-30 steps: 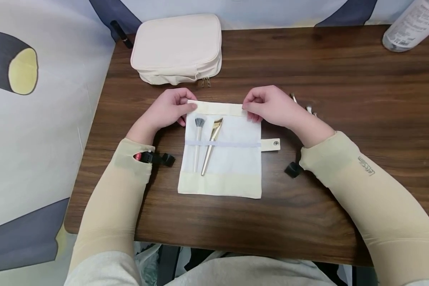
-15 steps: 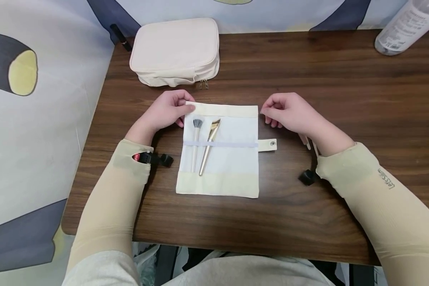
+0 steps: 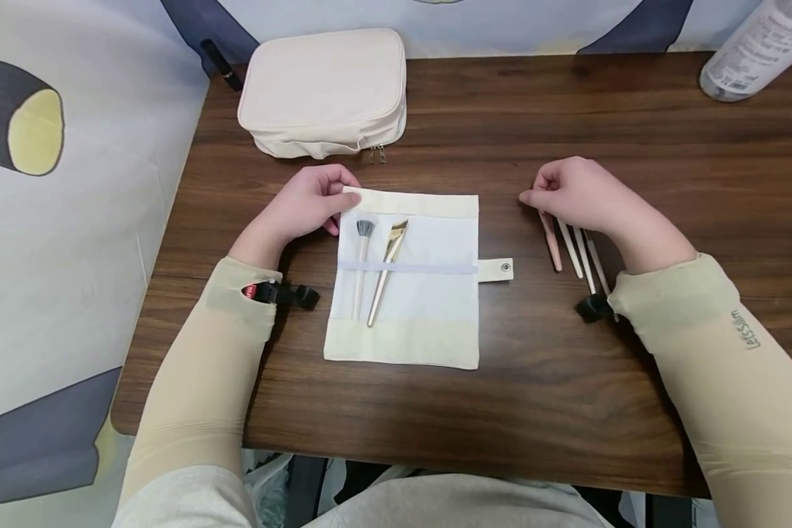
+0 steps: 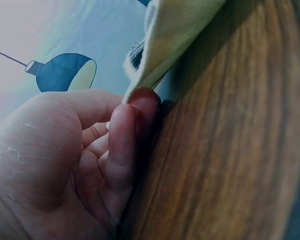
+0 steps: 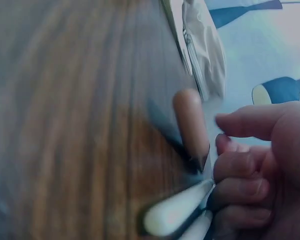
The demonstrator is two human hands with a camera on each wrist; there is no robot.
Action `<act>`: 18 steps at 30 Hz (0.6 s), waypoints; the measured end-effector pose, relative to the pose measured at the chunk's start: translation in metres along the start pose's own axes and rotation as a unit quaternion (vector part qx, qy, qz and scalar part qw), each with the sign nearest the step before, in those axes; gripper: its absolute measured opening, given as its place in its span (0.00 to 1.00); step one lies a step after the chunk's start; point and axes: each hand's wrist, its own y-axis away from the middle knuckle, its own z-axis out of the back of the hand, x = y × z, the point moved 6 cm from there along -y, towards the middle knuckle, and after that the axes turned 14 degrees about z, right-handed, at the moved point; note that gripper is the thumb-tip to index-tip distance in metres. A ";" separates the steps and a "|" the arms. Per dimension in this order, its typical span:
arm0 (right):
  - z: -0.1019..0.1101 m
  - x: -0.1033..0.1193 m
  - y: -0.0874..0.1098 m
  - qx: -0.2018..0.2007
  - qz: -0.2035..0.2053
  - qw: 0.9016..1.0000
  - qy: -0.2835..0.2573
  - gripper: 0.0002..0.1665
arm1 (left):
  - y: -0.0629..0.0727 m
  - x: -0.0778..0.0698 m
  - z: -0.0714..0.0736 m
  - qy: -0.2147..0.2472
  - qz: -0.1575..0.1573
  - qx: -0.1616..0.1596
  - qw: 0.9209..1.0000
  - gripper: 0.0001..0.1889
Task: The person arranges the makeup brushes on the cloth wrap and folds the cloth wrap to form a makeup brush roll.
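A cream brush roll (image 3: pixel 429 301) lies unfolded on the wooden table. Under its elastic band sit a fluffy-tipped brush (image 3: pixel 363 257) and a gold angled brush (image 3: pixel 389 271). My left hand (image 3: pixel 306 202) pinches the roll's upper left corner between thumb and fingers, which the left wrist view shows at the cloth edge (image 4: pixel 180 35). To the right, my right hand (image 3: pixel 584 194) hovers over several loose makeup brushes, fingers loosely bent, thumb and index apart. A pink brush handle (image 5: pixel 190 120) and a white brush handle (image 5: pixel 177 210) lie near its fingertips; their heads are hidden by the hand.
A cream zipped case (image 3: pixel 323 88) stands behind the roll. A black tube (image 3: pixel 221 64) is at the back left, and a clear labelled bottle (image 3: pixel 755 55) at the back right. The roll's snap strap (image 3: pixel 495 270) sticks out rightward.
My right hand has let go of the roll's upper right corner and moved right to the loose brushes. My left hand has kept its pinch on the left corner.
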 end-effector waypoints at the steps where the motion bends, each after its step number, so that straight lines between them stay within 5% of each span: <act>1: -0.001 -0.002 0.000 0.008 0.000 1.000 0.005 0.22 | 0.000 0.000 -0.001 -0.001 -0.001 -0.001 1.000 0.07; 18: 0.010 -0.023 0.002 -0.032 -0.011 0.999 0.030 0.25 | 0.000 0.002 -0.003 0.002 -0.006 -0.005 1.000 0.08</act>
